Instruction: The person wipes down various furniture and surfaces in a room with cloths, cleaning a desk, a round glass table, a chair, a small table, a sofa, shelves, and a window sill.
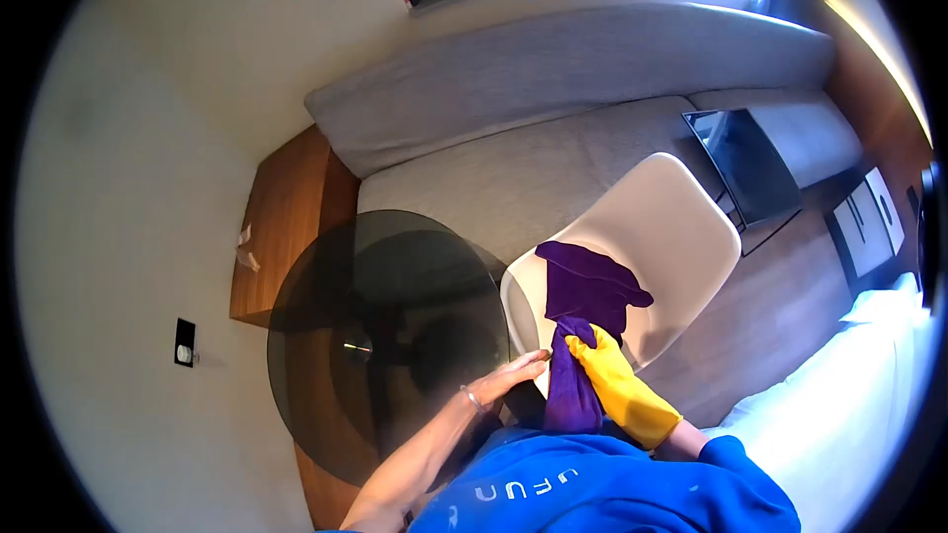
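Clamps purple cloth (592, 286), partly on white chair (681, 227), in fingers of yellow-gloved right hand (600, 360). Holds bare left hand (521, 369) beside cloth; cannot tell whether gripping with fingers.

Matt cloth (592, 286); smooth plastic chair (673, 237) — glossy glass tabletop (390, 336).
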Demonstrator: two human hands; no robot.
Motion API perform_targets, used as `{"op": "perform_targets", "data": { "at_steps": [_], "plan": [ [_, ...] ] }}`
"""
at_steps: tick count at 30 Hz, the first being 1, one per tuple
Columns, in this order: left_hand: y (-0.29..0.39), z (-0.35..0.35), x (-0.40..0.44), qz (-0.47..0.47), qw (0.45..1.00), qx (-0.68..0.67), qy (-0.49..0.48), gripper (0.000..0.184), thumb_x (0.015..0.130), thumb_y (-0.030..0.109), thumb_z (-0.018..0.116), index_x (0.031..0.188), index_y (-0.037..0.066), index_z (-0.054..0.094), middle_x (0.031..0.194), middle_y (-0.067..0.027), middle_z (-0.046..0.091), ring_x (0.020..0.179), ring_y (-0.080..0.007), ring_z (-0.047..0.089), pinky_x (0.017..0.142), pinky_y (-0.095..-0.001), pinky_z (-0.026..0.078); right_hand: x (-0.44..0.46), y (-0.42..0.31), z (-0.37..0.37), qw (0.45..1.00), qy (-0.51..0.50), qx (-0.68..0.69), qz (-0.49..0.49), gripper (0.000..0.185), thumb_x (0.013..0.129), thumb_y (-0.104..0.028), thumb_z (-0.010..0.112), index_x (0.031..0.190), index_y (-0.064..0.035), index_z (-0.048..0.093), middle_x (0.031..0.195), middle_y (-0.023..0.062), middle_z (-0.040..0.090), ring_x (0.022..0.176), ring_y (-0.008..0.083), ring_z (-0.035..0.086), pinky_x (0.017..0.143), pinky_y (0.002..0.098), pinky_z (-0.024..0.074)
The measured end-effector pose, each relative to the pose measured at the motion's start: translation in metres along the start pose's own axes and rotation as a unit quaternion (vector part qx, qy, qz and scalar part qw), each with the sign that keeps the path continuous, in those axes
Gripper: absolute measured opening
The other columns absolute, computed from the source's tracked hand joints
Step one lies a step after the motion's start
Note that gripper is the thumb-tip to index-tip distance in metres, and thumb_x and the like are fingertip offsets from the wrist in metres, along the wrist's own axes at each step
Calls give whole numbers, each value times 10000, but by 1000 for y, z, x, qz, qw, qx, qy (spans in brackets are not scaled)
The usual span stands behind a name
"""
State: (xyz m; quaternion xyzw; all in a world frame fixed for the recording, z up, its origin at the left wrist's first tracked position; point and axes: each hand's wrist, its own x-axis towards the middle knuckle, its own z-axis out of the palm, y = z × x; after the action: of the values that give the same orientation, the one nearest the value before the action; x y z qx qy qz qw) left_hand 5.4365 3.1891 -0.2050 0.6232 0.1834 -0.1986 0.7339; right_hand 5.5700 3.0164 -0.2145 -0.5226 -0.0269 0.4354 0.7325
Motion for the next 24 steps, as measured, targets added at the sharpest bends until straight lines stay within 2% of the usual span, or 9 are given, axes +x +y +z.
{"op": "perform_targets", "data": {
  "at_steps": [2, 5, 6, 8, 11, 14, 18, 19, 24],
  "plan": [
    [12, -10, -11, -28, 1000, 4, -10, 892, 870, 502, 621, 1529, 15, 269, 1544, -186, 332, 1449, -261, 278, 1181, -362, 189, 4, -1, 5, 999, 11, 50, -6, 224, 929, -55, 640, 1152, -72, 641, 1000, 16, 677, 864, 122, 645, 810, 277, 534],
    [3, -27, -26, -22, 993, -117, 19, 882, 761, 275, 696, 1521, 77, 297, 1427, -126, 457, 1351, -247, 408, 1120, -358, 325, 20, -12, 14, 996, 63, 65, -22, 249, 888, -75, 677, 1134, -38, 679, 1008, 65, 695, 881, 163, 670, 835, 297, 540],
    [-10, -35, -30, 0, 987, -158, 32, 879, 743, 231, 692, 1517, 88, 300, 1415, -120, 473, 1339, -255, 425, 1106, -359, 354, 26, -12, 10, 991, 27, 107, -72, 287, 899, -117, 668, 1175, -38, 668, 1037, 76, 693, 917, 173, 672, 843, 308, 541],
    [-17, -52, -47, 24, 980, -188, 66, 902, 712, 197, 688, 1517, 98, 292, 1403, -118, 485, 1326, -260, 445, 1101, -363, 368, 43, -8, -6, 983, -9, 156, -95, 333, 935, -179, 650, 1237, -41, 630, 1087, 66, 677, 934, 169, 668, 861, 307, 532],
    [-36, -104, -86, 69, 965, -208, 143, 884, 650, 156, 690, 1474, 82, 380, 1386, -111, 512, 1295, -258, 483, 1103, -375, 378, 63, -10, -9, 984, 70, 113, -118, 435, 1011, -344, 559, 1352, -75, 543, 1221, 33, 606, 1069, 135, 584, 945, 299, 468],
    [-59, -176, -129, 77, 946, -204, 241, 801, 635, 141, 685, 1406, 55, 486, 1348, -107, 551, 1272, -255, 507, 1101, -383, 386, 64, -68, 31, 936, 312, -75, -144, 469, 1032, -368, 510, 1359, -34, 538, 1307, 64, 583, 1182, 146, 531, 1031, 312, 396],
    [-99, -247, -167, 39, 922, -207, 325, 752, 667, 137, 642, 1398, 40, 493, 1293, -120, 594, 1200, -255, 562, 1067, -389, 423, 67, -59, 19, 910, 281, -103, -288, 540, 1014, -423, 517, 1387, -33, 531, 1377, 87, 561, 1292, 192, 494, 1097, 304, 332],
    [-103, -256, -174, 58, 914, -234, 325, 671, 686, 153, 651, 1335, 18, 553, 1251, -105, 609, 1193, -231, 544, 1039, -350, 415, 69, -55, -5, 910, 222, -157, -314, 474, 1040, -309, 496, 1419, -26, 481, 1412, 90, 532, 1307, 188, 481, 1114, 311, 331],
    [-125, -306, -177, 53, 908, -196, 367, 642, 698, 113, 580, 1334, 27, 555, 1246, -146, 615, 1175, -263, 573, 1035, -359, 446, 63, -76, 25, 898, 331, -173, -232, 491, 1015, -317, 534, 1419, -41, 488, 1401, 92, 546, 1298, 198, 502, 1104, 305, 351]
  ]
}}
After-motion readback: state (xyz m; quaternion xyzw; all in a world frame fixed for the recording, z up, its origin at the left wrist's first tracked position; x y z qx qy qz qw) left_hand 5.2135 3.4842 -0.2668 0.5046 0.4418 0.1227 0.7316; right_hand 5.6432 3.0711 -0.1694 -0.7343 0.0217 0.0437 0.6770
